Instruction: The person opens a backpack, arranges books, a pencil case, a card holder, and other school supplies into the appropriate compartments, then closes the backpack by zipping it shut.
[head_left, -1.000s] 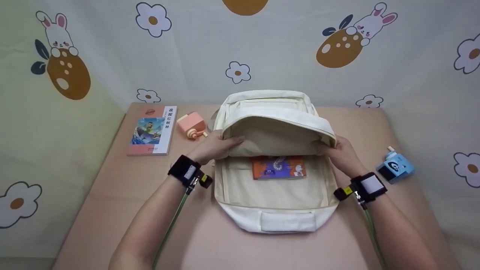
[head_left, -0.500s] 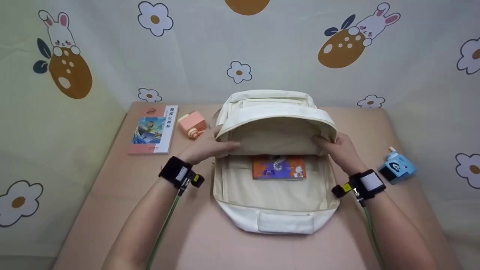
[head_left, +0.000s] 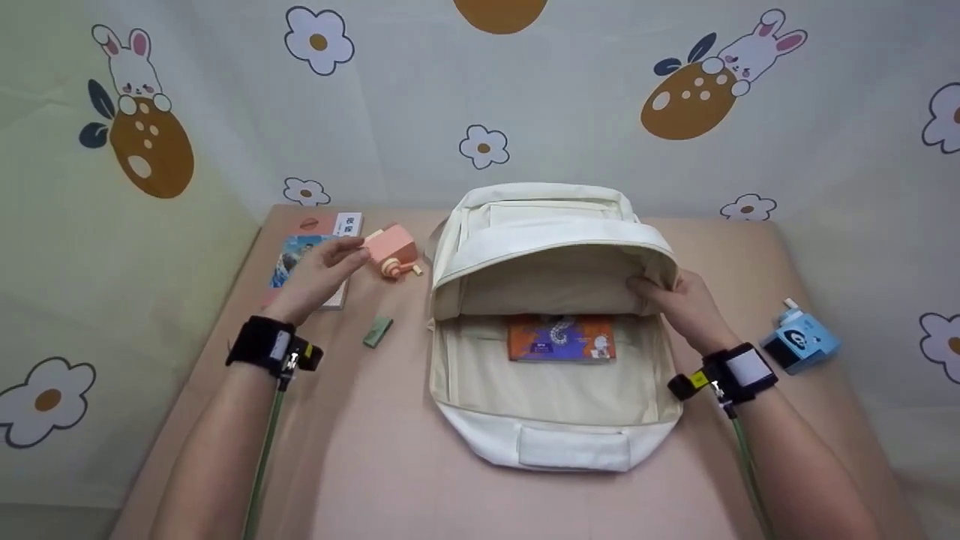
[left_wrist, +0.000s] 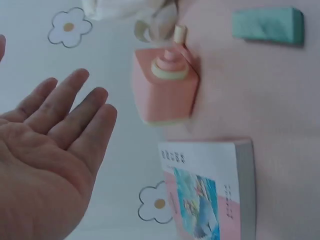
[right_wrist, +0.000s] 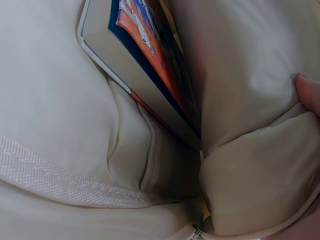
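A cream backpack (head_left: pixel 574 448) lies unzipped, its front flap (head_left: pixel 555 234) raised. My right hand (head_left: pixel 688 309) grips the flap's right edge; in the right wrist view the thumb shows at the side of the lining (right_wrist: pixel 250 60). Inside lies an orange and purple book (head_left: pixel 562 339), partly under the flap. My left hand (head_left: pixel 319 274) hovers over a pink and white book (head_left: pixel 349 225), beside a pink crank pencil sharpener (head_left: pixel 391 246). Its fingers are extended and hold nothing in the left wrist view, a gap showing between them and the sharpener.
A small green block like an eraser (head_left: pixel 378 331) lies between the left arm and the backpack. Right of the backpack stands a blue crank pencil sharpener (head_left: pixel 801 341). A patterned cloth (head_left: pixel 405 97) hangs behind the pink table (head_left: pixel 420 495).
My left hand has let go of the flap's left edge and moved left to the pink sharpener, uncovering the green block. The flap's left side has sagged slightly. My right hand keeps its grip.
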